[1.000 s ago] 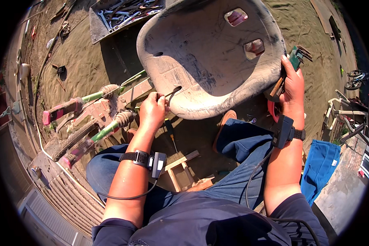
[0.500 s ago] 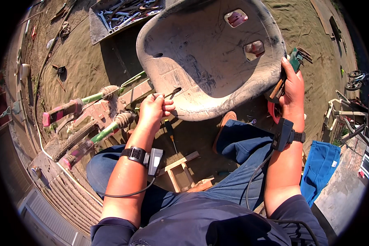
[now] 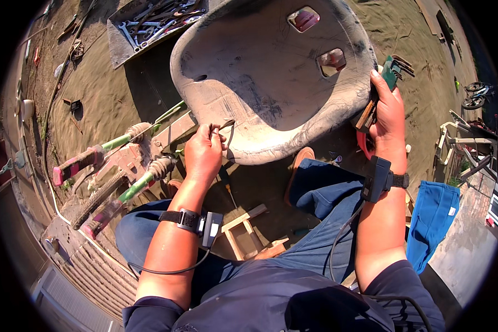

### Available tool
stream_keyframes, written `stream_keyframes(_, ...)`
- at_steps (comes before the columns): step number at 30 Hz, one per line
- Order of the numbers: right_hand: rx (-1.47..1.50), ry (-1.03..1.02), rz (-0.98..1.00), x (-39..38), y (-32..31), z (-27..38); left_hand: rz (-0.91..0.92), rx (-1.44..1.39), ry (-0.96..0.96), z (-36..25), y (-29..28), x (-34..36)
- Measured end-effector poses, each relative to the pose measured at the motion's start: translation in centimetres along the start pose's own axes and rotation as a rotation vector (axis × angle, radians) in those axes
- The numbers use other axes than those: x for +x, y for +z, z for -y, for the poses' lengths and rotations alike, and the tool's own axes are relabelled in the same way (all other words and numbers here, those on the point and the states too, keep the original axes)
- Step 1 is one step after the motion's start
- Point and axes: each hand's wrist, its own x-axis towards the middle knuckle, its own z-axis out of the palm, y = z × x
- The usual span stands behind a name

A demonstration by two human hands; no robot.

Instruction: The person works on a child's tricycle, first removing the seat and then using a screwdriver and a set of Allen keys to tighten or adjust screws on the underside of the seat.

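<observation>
1. The seat shell [image 3: 271, 72] stands ahead of the knees, a broad, rounded scoop of hard, scuffed material, coated in pale dust and streaked with black scratches; two rounded-square openings pierce its upper right part.
2. The left hand [image 3: 203, 155] is closed, thumb against finger, on a thin dark rod [image 3: 227, 123], whose far end lies at the shell's lower left.
3. The right hand [image 3: 389, 119] is clamped around a green key holder [image 3: 390, 72] at the shell's right edge, its thumb against the rim; bent metal keys jut from the holder. The fingers behind are partly hidden.
4. Left of the shell is a dirt-caked metal frame with smooth green tubes [image 3: 134, 191], ribbed rubber bellows [image 3: 160, 167] and pinkish, plastic-wrapped grips [image 3: 98, 222].
5. Beyond the shell, at upper left, a grey sheet-metal tray [image 3: 118, 44] holds shiny wrenches and rustier tools.
6. Between the legs lies a small frame of raw wood [image 3: 240, 222], near a screwdriver [image 3: 228, 188].
7. Wrinkled tan cloth [image 3: 102, 72] covers the ground; smooth blue fabric [image 3: 432, 218] lies at right.
</observation>
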Motion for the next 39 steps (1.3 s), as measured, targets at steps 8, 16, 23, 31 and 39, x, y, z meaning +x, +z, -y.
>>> stream_keyframes(8, -0.001, 0.016, 0.030, -0.5, -0.1, 0.3, 0.029, -0.006, 0.130, -3.7, 1.9, 0.8)
stream_keyframes(16, 0.001, 0.004, 0.028, -0.8, 0.3, 0.8, 0.077, -0.179, -0.032, -3.2, 6.1, 2.9)
stream_keyframes(23, 0.045, 0.026, 0.058, -0.4, -0.3, 0.2, 0.080, -0.119, -0.062, -3.0, 6.7, 3.8)
stream_keyframes(31, 0.063, 0.031, 0.042, -0.5, -0.2, 0.2, 0.268, -0.035, -0.129, -2.1, 5.2, 5.3)
stream_keyframes(39, 0.082, 0.051, 0.080, -1.0, 0.2, 0.8, 0.076, 0.545, 0.527, -0.1, 5.3, 4.7)
